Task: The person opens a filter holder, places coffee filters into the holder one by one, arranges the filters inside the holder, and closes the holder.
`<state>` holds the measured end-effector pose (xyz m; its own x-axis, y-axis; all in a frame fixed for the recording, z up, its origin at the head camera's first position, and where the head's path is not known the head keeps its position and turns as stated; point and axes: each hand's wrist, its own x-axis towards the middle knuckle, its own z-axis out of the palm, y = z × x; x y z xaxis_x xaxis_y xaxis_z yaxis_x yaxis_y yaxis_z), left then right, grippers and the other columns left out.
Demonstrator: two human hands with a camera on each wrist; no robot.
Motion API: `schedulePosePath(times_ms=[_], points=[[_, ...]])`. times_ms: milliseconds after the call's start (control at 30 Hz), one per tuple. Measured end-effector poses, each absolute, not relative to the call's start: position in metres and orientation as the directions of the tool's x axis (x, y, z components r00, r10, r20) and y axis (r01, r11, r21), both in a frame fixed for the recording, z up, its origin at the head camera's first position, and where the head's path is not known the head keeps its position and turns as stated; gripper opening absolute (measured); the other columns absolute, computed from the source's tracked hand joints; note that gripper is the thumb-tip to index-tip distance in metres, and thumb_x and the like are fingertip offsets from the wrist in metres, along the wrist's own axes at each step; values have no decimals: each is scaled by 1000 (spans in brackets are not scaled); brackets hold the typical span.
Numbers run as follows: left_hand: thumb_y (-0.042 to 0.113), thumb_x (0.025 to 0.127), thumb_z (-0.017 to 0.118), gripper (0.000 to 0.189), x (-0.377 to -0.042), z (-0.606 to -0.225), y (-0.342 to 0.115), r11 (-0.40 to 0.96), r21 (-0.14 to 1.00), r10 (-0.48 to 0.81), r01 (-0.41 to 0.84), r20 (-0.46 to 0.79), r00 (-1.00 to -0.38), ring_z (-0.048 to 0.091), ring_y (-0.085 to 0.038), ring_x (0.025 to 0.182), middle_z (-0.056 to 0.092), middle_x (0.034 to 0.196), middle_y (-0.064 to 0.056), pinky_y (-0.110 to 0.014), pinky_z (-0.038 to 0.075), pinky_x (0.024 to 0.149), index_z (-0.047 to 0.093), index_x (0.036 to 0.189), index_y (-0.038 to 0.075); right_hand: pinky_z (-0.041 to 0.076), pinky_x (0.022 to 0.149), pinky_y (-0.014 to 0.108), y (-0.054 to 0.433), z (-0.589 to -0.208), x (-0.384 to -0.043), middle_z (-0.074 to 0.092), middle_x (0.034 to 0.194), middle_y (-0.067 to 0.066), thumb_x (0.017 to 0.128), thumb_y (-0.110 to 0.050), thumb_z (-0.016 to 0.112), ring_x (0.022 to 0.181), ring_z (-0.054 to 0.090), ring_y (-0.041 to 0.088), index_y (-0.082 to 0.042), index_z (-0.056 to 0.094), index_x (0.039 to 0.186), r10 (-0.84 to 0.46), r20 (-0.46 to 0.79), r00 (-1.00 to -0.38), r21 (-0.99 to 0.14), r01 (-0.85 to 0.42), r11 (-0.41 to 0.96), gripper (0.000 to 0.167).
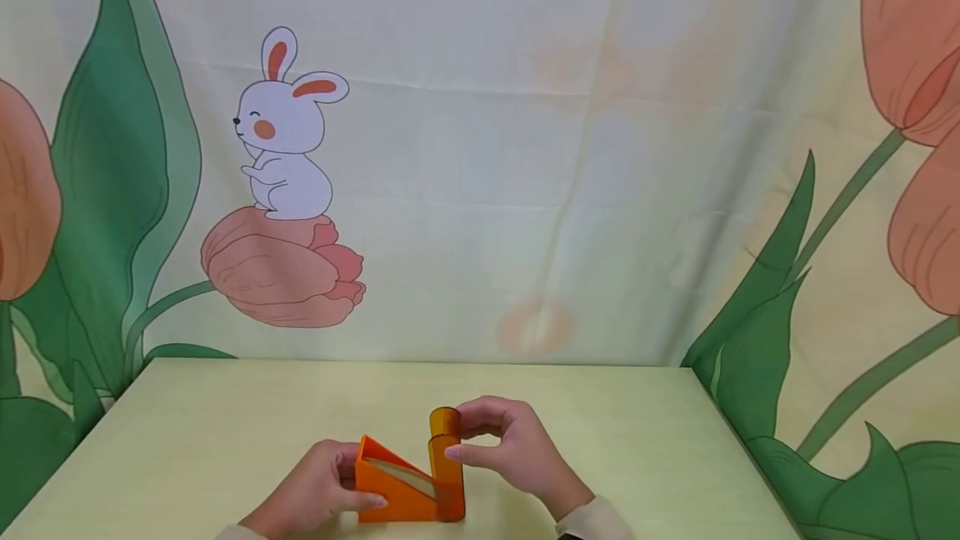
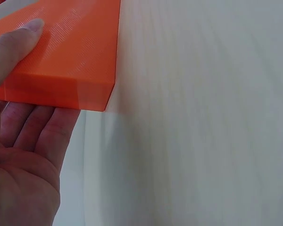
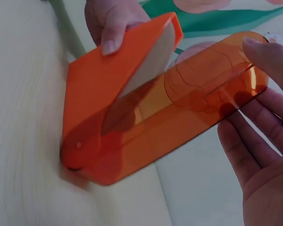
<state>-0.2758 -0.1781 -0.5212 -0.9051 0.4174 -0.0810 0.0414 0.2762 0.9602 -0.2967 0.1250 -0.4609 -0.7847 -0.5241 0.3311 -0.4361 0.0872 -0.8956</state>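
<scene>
An orange wedge-shaped case (image 1: pixel 401 502) stands on the table with its sloping side up. My left hand (image 1: pixel 318 482) grips its tall end, thumb on the near face and fingers on the far side. In the left wrist view the thumb lies flat on the orange plastic (image 2: pixel 80 52). A see-through amber lid (image 3: pixel 179 108) joins the case at its low corner and stands upright, swung away from the slope. My right hand (image 1: pixel 521 452) pinches the lid's free end between thumb and fingers. Something pale shows within the case's slope; I cannot tell what it is.
The pale wooden table (image 1: pixel 615 415) reaches back to a hanging cloth (image 1: pixel 465 190) printed with tulips and a rabbit. Cloth with green leaves also hangs along the table's right side.
</scene>
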Motion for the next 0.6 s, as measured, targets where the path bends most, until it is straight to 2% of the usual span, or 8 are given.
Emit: schedulePosePath(times_ms=[233,433,600], points=[[28,81,87,50,-276,-521,-179,272,961,425,45,-78,-902,74,-23,95,78,114,-7,-31,62,90,72,124,6,61,90,31,93,-460,-294,76,110,5,85,-17,86,96,74,17,-15,76,116,-566,342,-750,-873,-476,103,33],[28,82,86,49,-276,-522,-180,265,961,446,81,-47,-894,74,-22,95,78,114,-8,-28,62,88,72,124,6,61,90,31,73,-459,-290,76,110,2,85,-22,86,96,74,19,-17,76,118,-576,282,-767,-875,-451,173,35],[30,83,86,48,-278,-526,-180,252,957,473,142,6,-881,74,-20,94,78,112,-6,-25,61,87,73,123,8,62,90,37,65,-458,-286,77,109,0,85,-29,86,95,73,19,-19,76,118,-572,252,-781,-866,-445,226,36]])
